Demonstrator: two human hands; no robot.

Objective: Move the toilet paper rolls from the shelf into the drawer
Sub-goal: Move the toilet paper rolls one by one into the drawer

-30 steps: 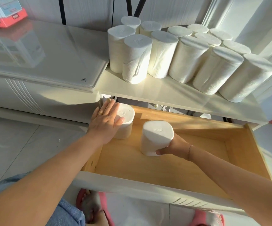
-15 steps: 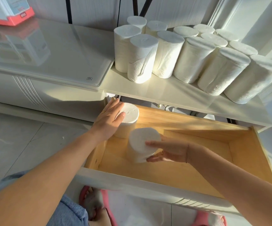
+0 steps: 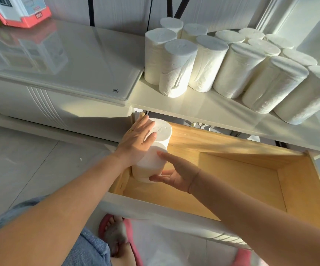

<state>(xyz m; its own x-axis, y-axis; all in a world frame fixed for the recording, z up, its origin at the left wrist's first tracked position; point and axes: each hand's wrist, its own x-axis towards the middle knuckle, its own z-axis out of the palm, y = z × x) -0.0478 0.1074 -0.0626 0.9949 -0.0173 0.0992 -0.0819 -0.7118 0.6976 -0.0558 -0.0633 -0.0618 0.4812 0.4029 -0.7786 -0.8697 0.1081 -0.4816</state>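
Note:
Several white toilet paper rolls [image 3: 176, 68] stand upright in rows on the white shelf [image 3: 203, 110]. Below it the wooden drawer [image 3: 251, 179] is pulled out. Two rolls stand in its far left corner: a back roll [image 3: 163, 131] and a front roll [image 3: 147, 166] touching it. My left hand [image 3: 138, 139] lies flat on the back roll with its fingers spread over the top and side. My right hand [image 3: 174, 173] cups the front roll from the right, thumb under, fingers along its top edge.
A glossy white cabinet top [image 3: 59, 60] lies to the left of the shelf, with a red and white toy bus [image 3: 15, 10] at its back. The drawer's white front [image 3: 165, 214] is near my knees. Pink slippers [image 3: 117, 237] rest on the tiled floor.
My right hand has carried the front roll left across the drawer and set it against the back roll. My left hand has stayed on the back roll.

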